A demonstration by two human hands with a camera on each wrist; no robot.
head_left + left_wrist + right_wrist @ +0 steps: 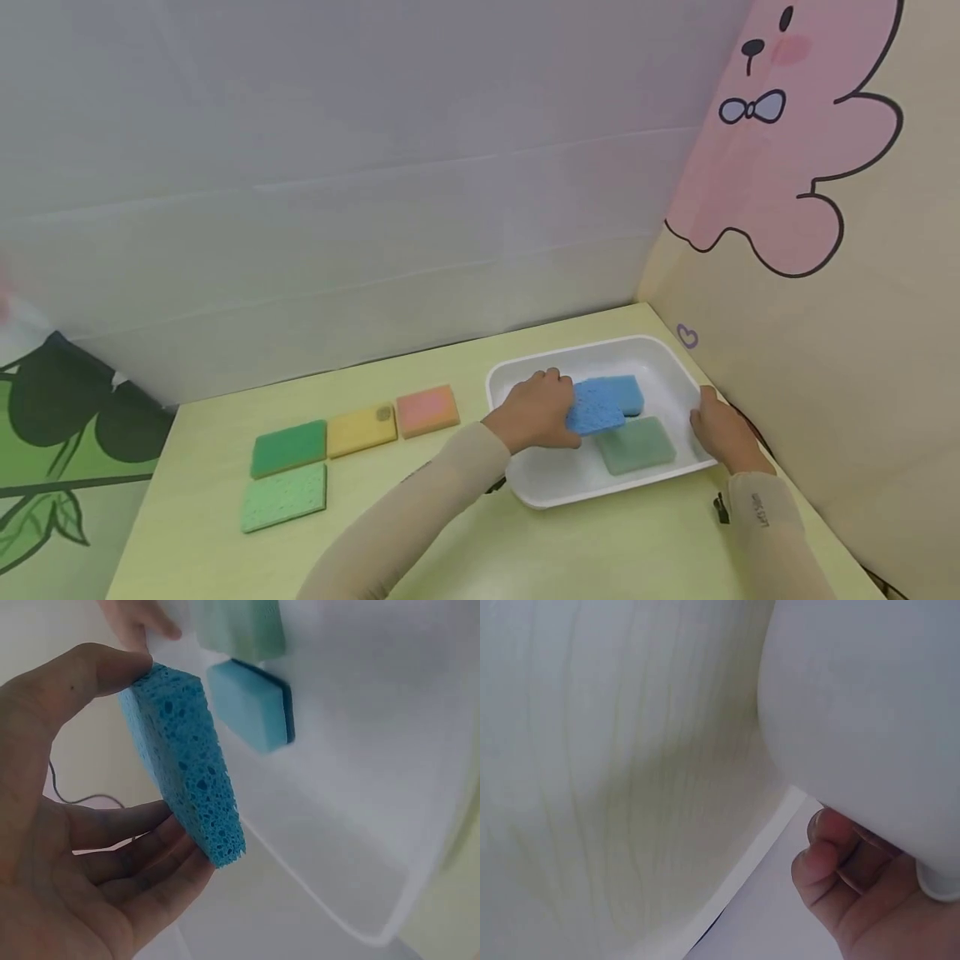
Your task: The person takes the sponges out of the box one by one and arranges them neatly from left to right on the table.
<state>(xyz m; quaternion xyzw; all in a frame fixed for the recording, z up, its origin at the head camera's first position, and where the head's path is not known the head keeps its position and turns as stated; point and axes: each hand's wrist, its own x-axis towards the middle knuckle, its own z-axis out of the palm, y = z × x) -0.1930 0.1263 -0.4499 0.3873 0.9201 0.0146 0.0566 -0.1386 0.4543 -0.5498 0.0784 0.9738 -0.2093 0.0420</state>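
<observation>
My left hand (536,410) pinches a blue porous sponge (594,407) between thumb and fingertips, over the white tray (551,487). In the left wrist view the same blue sponge (187,757) is held by its edges, tilted, with the thumb on one end. A light-blue sponge (630,395) and a pale green sponge (637,446) lie in the tray. My right hand (727,429) grips the tray's right rim; in the right wrist view the fingers of the right hand (870,881) are curled beneath the tray's edge.
Left of the tray on the yellow table (202,492) lie a dark green sponge (289,448), a light green one (284,498), a yellow one (362,430) and an orange-pink one (427,410). Walls (337,250) stand behind and at the right.
</observation>
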